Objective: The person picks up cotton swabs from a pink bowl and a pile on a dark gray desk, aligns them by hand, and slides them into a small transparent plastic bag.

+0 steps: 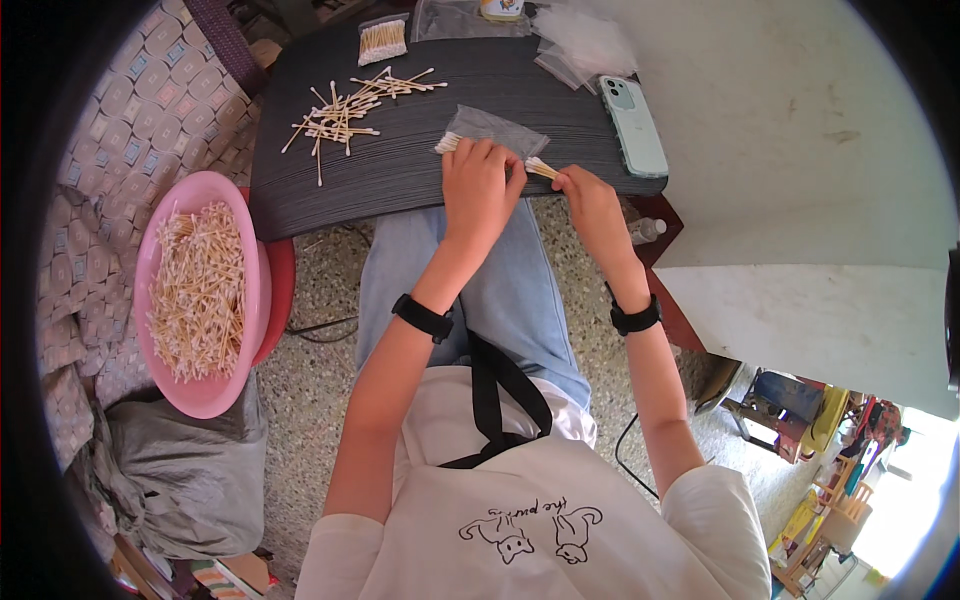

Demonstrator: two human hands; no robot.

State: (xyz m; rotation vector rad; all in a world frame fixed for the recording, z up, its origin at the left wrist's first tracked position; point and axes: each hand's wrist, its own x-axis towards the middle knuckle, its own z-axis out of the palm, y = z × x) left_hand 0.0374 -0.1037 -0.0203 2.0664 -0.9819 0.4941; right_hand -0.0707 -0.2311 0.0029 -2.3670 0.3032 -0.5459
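Note:
At the table's near edge, my right hand (594, 212) pinches a small bunch of cotton swabs (541, 168), their white tips pointing left. My left hand (478, 188) is closed on a small clear plastic bag (495, 128) lying on the black table. White swab tips (447, 143) show just left of those fingers; whether they lie inside the bag or in the hand, I cannot tell. Loose cotton swabs (345, 115) are scattered farther left. Behind them rests a filled bag of swabs (382, 43).
A pink basin (146, 290) heaped with cotton swabs stands left of the table (400, 190). A pale green phone (634, 125) lies at the right edge. Clear bags (585, 42) are piled at the back right, beside a wall (780, 150). Below the table stands a clear bottle (647, 230).

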